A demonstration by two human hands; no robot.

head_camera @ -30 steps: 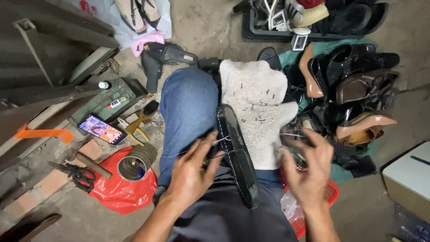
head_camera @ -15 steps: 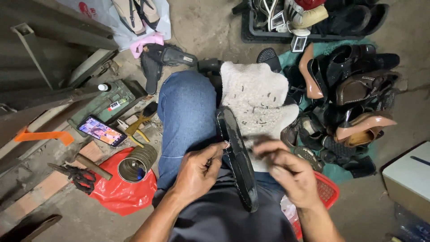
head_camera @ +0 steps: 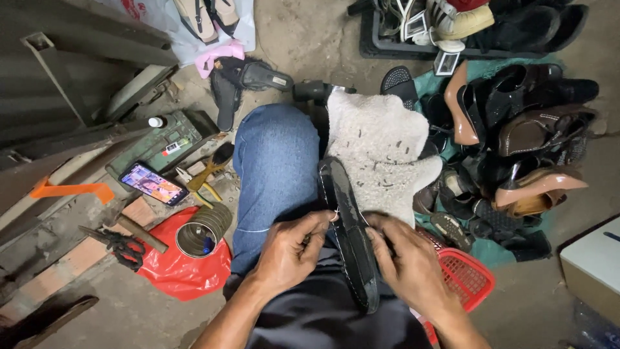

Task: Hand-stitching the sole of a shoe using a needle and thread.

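Soft, even daylight; sharp centre, wide-angle bending at edges, corners perhaps slightly dim.

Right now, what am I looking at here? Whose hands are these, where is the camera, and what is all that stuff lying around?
There is no machine: a person wears a camera on the head, looking down at their own lap. The left hand and right hand both grip a black shoe sole lying across the knees, beside a pale fleecy cloth. On the ground to the person's left lie a phone with a lit screen, a tin can on a red bag, scissors and yellow-handled pliers. To the right are a pile of shoes and a red basket.
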